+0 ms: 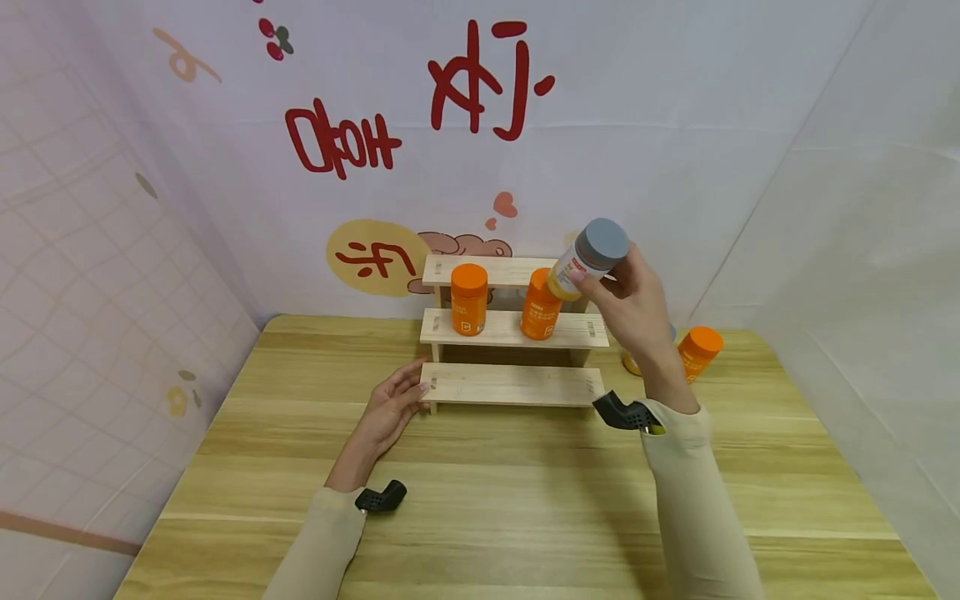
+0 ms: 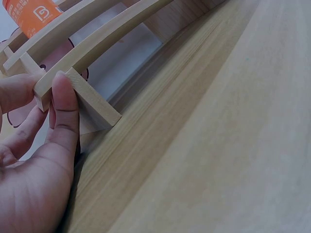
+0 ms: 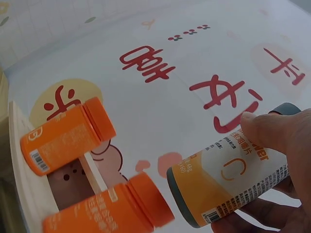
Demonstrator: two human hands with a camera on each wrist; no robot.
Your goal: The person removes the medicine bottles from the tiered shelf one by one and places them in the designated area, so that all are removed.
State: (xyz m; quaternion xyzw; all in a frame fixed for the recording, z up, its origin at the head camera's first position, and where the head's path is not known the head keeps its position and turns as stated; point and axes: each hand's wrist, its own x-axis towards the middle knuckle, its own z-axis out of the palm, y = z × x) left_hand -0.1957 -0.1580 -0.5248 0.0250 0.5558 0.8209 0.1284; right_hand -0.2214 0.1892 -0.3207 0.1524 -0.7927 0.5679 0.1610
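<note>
two orange bottles (image 1: 468,298) stand on the rack (image 1: 512,385); right hand (image 1: 633,304) grasps a grey-capped bottle (image 1: 588,258) above it, left hand (image 1: 390,408) relaxed, steadying the rack; another bottle (image 1: 699,351) waits on the table (image 1: 525,500).

orange bottle (image 1: 699,349) on wooden table (image 1: 480,508), well right of the steps

The bottle (image 1: 587,259) between the right fingers (image 1: 611,287) is white and yellow-orange with a grey cap. Just beyond those fingers, two bottles (image 1: 468,299) (image 1: 541,305) are orange all over with white print. The rack (image 1: 510,384) at the left fingers (image 1: 408,392) is pale wood; the desk (image 1: 525,500) is striped light wood. The backdrop (image 1: 675,125) is pale lilac with red lettering.
</note>
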